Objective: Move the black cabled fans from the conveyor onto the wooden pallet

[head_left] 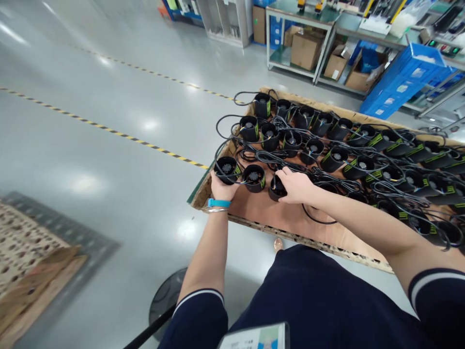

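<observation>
Several black cylindrical motor housings with yellow-green labels and black cables stand in rows in a shallow wooden crate. At the crate's near left corner, my left hand grips one black motor housing from its near side. My right hand has its fingers closed around the rim of another black housing, which it partly covers. Between my hands stands a third housing, untouched. Coiled black cables lie behind these housings, and wires rise from their open tops.
Workbenches with cardboard boxes underneath stand beyond the crate. Stacked blue bins are at the back right. A wooden pallet lies at the lower left, and a round black post base stands near my left arm.
</observation>
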Tool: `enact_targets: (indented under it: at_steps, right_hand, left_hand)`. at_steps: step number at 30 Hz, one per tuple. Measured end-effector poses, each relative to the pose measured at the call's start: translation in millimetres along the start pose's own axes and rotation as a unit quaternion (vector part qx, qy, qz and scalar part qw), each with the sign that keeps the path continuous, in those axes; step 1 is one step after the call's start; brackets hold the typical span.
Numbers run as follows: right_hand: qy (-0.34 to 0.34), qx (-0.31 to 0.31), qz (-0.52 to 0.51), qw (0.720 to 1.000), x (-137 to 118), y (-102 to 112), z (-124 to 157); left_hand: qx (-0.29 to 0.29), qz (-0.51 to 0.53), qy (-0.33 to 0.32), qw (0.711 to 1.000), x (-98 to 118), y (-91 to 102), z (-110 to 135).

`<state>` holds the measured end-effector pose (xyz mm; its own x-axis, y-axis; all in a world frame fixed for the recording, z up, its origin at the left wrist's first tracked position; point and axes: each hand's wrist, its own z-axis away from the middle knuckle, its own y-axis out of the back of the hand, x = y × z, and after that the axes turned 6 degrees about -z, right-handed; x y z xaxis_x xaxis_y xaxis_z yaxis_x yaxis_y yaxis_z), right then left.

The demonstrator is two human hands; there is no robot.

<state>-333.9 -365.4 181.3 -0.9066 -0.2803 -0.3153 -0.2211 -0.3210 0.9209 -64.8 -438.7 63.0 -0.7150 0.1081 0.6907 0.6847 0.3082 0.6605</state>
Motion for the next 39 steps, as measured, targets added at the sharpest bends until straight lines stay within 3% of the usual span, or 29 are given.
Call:
enact_targets:
  at_steps: [4, 7, 9, 12, 14, 17, 20, 25, 29, 31, 33, 35, 39]
  right_hand:
    - [-0.005, -0.003, -0.035, 0.999, 2.2, 5.8, 4.2]
    - [-0.029, 0.02, -0.047, 0.998, 24.2, 20.4, 33.9]
    - [-0.07, 0.023, -0.026, 0.997, 42.3, 25.3, 62.0]
    - [-0.131, -0.016, 0.014, 0.991, 61.0, 15.1, 95.5]
    - [-0.15, -0.015, 0.01, 0.989, 65.1, 1.1, 103.5]
    - [-0.151, 0.02, -0.041, 0.988, 60.7, -15.5, 97.4]
    - [-0.162, 0.053, -0.078, 0.982, 46.6, -20.9, 85.6]
    - [-0.182, 0.084, -0.141, 0.969, 37.9, -16.0, 86.3]
    - [-0.16, 0.124, -0.202, 0.958, 79.3, -2.9, 132.2]
    - [-0.134, 0.103, -0.214, 0.962, 106.4, 0.3, 167.2]
    - [-0.131, 0.067, -0.224, 0.963, 127.9, -1.7, 199.8]
    - [-0.159, 0.04, -0.219, 0.962, 140.1, -7.7, 223.8]
    - [-0.211, 0.005, -0.136, 0.968, 143.0, -24.8, 241.6]
  left_hand:
    - [-0.008, -0.013, -0.012, 1.0, -4.0, 0.6, -5.9]
    - [-0.021, -0.022, -0.024, 0.999, -0.1, 8.5, 1.2]
    - [0.019, -0.033, -0.038, 0.999, 9.6, 17.1, 22.6]
    - [0.14, -0.057, -0.072, 0.986, 35.2, 27.2, 77.9]
    - [0.102, -0.037, -0.097, 0.989, 57.5, 26.0, 116.3]
    - [-0.032, 0.022, -0.105, 0.994, 89.3, 8.3, 151.1]
    - [-0.092, 0.054, -0.074, 0.992, 105.5, -14.7, 155.1]
    - [-0.096, 0.058, -0.063, 0.992, 97.2, -26.2, 149.6]
    - [-0.056, 0.051, -0.098, 0.992, 90.3, -16.2, 159.7]
    - [-0.01, 0.025, -0.168, 0.985, 98.3, -7.9, 165.4]
    - [-0.001, 0.026, -0.263, 0.964, 118.4, -1.5, 166.4]
    - [-0.06, 0.051, -0.345, 0.935, 150.1, -1.4, 159.8]
    - [-0.278, -0.015, -0.463, 0.841, 226.4, -28.3, 130.9]
